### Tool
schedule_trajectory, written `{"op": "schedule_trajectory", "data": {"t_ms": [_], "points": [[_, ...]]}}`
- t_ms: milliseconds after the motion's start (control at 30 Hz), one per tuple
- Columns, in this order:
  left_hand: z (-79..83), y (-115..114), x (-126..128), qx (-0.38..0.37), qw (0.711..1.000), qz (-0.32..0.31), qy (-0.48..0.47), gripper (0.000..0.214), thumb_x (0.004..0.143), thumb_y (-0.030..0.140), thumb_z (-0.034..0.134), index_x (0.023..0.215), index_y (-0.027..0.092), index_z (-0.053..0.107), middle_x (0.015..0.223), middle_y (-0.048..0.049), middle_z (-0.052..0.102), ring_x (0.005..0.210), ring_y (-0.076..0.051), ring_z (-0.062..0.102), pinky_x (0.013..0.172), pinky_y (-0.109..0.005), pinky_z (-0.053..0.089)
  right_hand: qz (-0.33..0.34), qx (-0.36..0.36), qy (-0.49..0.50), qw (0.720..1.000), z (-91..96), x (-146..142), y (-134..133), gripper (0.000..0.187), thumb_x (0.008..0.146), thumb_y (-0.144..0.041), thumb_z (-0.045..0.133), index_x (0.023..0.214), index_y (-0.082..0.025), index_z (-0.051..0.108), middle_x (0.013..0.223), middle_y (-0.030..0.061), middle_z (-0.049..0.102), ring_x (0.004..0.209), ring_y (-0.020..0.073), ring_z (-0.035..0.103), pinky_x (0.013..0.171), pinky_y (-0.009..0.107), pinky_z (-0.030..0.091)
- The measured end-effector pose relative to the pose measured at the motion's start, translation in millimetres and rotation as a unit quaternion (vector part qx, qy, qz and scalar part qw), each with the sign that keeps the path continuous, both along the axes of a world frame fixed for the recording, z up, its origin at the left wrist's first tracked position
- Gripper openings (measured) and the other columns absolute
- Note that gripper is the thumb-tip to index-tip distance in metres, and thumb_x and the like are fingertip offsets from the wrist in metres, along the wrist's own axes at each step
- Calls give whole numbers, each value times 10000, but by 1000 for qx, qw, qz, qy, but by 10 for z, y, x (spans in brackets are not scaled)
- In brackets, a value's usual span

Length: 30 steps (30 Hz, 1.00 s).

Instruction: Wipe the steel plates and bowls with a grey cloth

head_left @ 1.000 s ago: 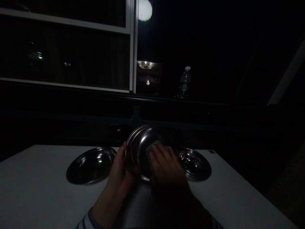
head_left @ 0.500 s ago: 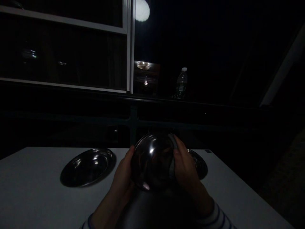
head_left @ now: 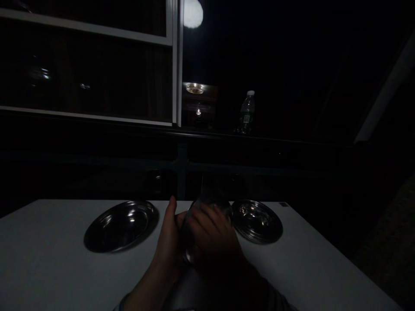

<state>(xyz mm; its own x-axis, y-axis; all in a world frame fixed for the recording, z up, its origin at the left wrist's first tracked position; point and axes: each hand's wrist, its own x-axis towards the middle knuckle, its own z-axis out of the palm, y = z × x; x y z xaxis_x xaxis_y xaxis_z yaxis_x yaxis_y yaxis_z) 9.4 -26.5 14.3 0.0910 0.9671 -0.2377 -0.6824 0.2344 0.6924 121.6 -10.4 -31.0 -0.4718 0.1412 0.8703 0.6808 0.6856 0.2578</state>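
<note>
A shiny metal bowl point(head_left: 187, 237) is held over the near middle of the white table, mostly covered by my hands. My left hand point(head_left: 168, 244) grips its left side with the thumb pointing up. Across the bowl's face lies my right hand point(head_left: 214, 235), its fingers bent over a thin greyish cloth point(head_left: 195, 208) pressed against the metal. Dim light hides the cloth's full shape. To the left rests a shallow metal plate point(head_left: 121, 226). On the right are stacked metal plates point(head_left: 257, 222), close behind my right hand.
The white table point(head_left: 52, 255) ends at a straight far edge, with a small dark label point(head_left: 283, 204) at its right corner. Beyond it, a plastic bottle point(head_left: 247, 113) stands on a dark ledge beside a white window frame point(head_left: 177, 65).
My right hand has swept left from the bowl's right edge across its face, taking the cloth along. The bowl has turned, and the right-hand plates are more exposed.
</note>
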Motion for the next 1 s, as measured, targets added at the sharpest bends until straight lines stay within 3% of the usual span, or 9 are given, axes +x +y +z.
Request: {"op": "schedule_trajectory", "data": {"t_ms": [100,233,467,633,800,900,1000], "points": [[-5,31,-51,1,1000,8,-22,514,782,525,468,409,171,451,350,32,442,322,-85,422,388,-211,325,15,15,-37,999,-65,-112,-45,361,853,-229,345,1090,-95,581,1163,47,604,1171,186,442,1080,347,221],[-30,42,-37,-17,999,34,27,514,731,554,533,396,172,456,335,39,426,324,-79,405,370,-207,301,27,13,-13,999,14,-31,-30,359,863,-221,332,1097,-106,579,1141,44,616,1151,167,461,1090,332,197],[-67,27,3,22,987,-2,157,388,674,496,639,587,118,635,488,-9,589,460,-122,542,475,-222,426,45,-153,107,981,152,419,168,409,889,-185,264,1248,-110,447,1258,112,504,1218,184,400,1010,407,357],[10,56,-49,13,998,24,62,227,786,318,575,733,125,683,576,-30,674,495,-134,610,527,-243,504,81,-268,244,928,113,529,265,390,922,-259,277,1274,-206,437,1303,53,477,1222,165,407,1027,394,356],[86,104,-110,13,996,43,-76,316,869,225,435,675,111,657,549,-43,680,480,-141,637,452,-228,509,143,-355,350,855,88,539,297,402,922,-354,305,1290,-251,430,1347,19,440,1253,176,380,1068,416,300],[91,126,-155,10,990,65,-124,321,878,201,411,670,111,639,522,-34,670,473,-140,640,437,-225,511,178,-361,380,833,55,510,306,420,917,-375,311,1301,-250,426,1368,21,416,1275,191,352,1079,436,275],[59,147,-185,16,985,70,-155,301,878,197,406,700,111,634,532,-39,673,498,-146,650,490,-243,535,204,-330,396,832,1,442,303,436,919,-366,290,1324,-246,395,1390,24,384,1292,203,322,1080,452,261]]}}
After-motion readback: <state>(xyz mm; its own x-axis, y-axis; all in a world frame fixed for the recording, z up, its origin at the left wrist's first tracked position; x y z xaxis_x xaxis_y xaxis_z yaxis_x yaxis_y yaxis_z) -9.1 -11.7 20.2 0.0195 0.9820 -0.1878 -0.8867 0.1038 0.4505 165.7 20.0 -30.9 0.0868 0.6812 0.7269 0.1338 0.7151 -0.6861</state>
